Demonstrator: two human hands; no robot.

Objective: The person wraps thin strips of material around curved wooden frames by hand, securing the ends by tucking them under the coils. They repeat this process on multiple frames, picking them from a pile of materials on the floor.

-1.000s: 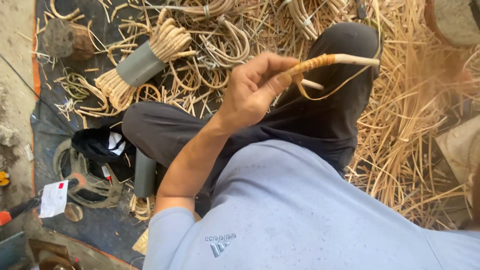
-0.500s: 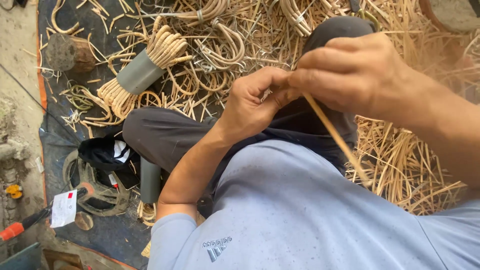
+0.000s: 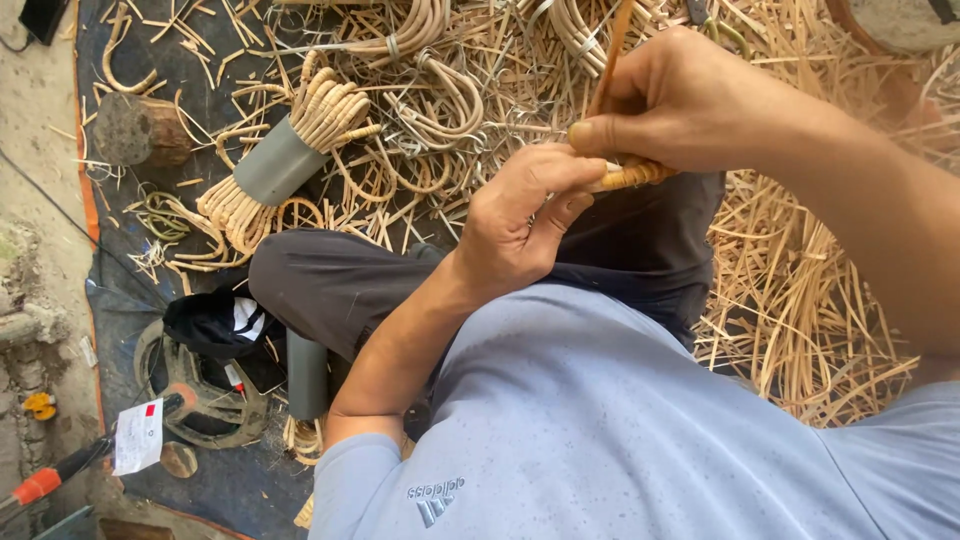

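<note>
Hands meet above the lap: the left hand (image 3: 520, 225) pinches a short wrapped rattan piece (image 3: 632, 176) between thumb and curled fingers, and the right hand (image 3: 680, 100) closes over its far end, thumb and forefinger gripping a thin cane strip (image 3: 613, 50) that rises straight up from the wrap. Both grips are tight. Dark trousers (image 3: 640, 240) sit directly under the work. Off to the left, a grey pipe threaded with rattan loops (image 3: 285, 160) lies on the dark mat (image 3: 215, 45), and loose cane strips (image 3: 800, 300) are heaped on the right.
</note>
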